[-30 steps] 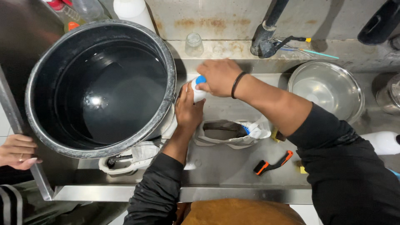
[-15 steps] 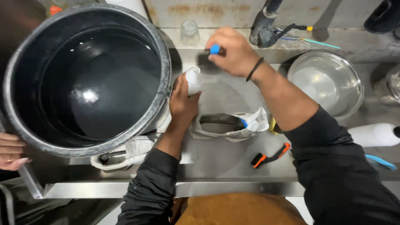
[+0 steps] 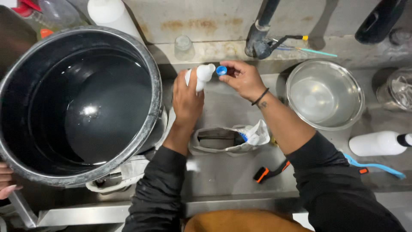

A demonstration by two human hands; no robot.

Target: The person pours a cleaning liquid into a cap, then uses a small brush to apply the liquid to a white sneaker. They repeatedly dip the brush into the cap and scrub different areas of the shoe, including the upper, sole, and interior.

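While the left hand (image 3: 187,99) squeezes the light, soft bottle (image 3: 201,76), right fingers (image 3: 232,74) pinch its tiny, slippery cap (image 3: 221,70).

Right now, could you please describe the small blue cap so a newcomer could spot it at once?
Start at the big black pot; to its right the left hand grips a small white bottle. Beside its tip, the right hand pinches the blue cap, the only blue thing held.

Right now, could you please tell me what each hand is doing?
Left hand: closed around a small white plastic bottle.
Right hand: pinching a small blue round cap.
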